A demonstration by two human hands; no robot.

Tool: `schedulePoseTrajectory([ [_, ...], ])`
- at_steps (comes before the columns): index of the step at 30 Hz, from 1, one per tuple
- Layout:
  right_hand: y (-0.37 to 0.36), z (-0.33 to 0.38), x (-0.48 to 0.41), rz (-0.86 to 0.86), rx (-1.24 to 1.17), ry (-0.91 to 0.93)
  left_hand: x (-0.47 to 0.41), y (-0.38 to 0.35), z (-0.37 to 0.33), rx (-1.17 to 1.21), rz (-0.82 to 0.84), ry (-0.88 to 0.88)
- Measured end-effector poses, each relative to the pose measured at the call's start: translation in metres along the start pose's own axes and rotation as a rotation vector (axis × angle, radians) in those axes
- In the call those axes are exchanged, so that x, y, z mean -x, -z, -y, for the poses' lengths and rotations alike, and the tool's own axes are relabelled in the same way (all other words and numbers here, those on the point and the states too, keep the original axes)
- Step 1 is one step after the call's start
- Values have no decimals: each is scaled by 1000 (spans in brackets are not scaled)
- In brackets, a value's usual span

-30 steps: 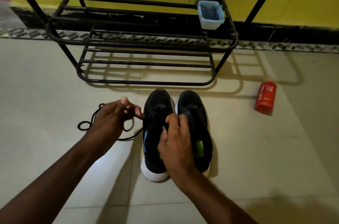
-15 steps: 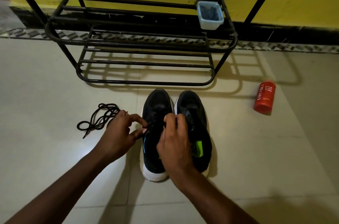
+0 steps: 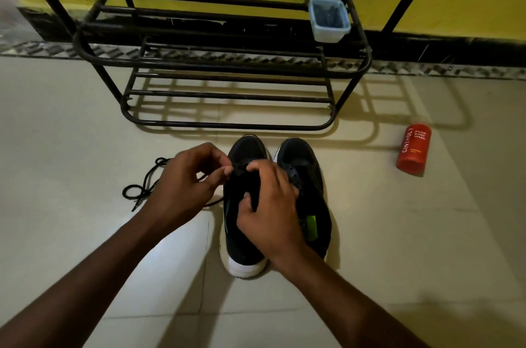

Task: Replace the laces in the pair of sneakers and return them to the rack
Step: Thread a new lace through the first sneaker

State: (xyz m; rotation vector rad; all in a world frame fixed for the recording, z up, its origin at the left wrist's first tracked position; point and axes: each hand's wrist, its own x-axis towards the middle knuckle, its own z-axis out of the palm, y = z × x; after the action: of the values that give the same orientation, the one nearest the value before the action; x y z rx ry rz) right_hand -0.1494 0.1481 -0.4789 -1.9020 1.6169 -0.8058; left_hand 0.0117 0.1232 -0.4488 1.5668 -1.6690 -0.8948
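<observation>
The left sneaker [image 3: 245,154] and right sneaker [image 3: 302,158] stood side by side on the floor [image 3: 71,134], at 6 o'clock of the rack [image 3: 227,65]. The left hand [image 3: 187,185] pinched the lace [image 3: 142,189], whose slack lay at 9 o'clock. The right hand [image 3: 269,212] gripped the left sneaker's upper. A red bottle [image 3: 414,149] lay at 3 o'clock.

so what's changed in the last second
The left hand moved right, from the floor beside the shoes to the eyelets of the sneaker, pinching the lace. It now meets the right hand, which stays gripping that sneaker. The other sneaker, rack and red bottle are unmoved.
</observation>
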Motion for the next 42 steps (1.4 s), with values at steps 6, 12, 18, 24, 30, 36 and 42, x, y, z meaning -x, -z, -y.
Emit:
schedulePoseTrajectory([
  [6,27,8,-43,210,-669,-133,-2,7,-15,83,-136,-113],
  [12,42,-8,-64,32,-513,-93,3,18,16,29,-245,25],
  [18,42,-27,-74,-32,-360,-48,13,20,47,-130,-212,235],
  [24,36,-33,-62,-177,-162,-16,15,14,37,-47,-212,222],
  [30,37,-28,-35,62,-65,-67,2,-5,8,171,-170,146],
  [36,31,-22,-21,227,-6,-118,9,-20,2,309,-117,188],
  [42,30,-30,-13,90,-241,-273,17,-31,4,305,18,225],
])
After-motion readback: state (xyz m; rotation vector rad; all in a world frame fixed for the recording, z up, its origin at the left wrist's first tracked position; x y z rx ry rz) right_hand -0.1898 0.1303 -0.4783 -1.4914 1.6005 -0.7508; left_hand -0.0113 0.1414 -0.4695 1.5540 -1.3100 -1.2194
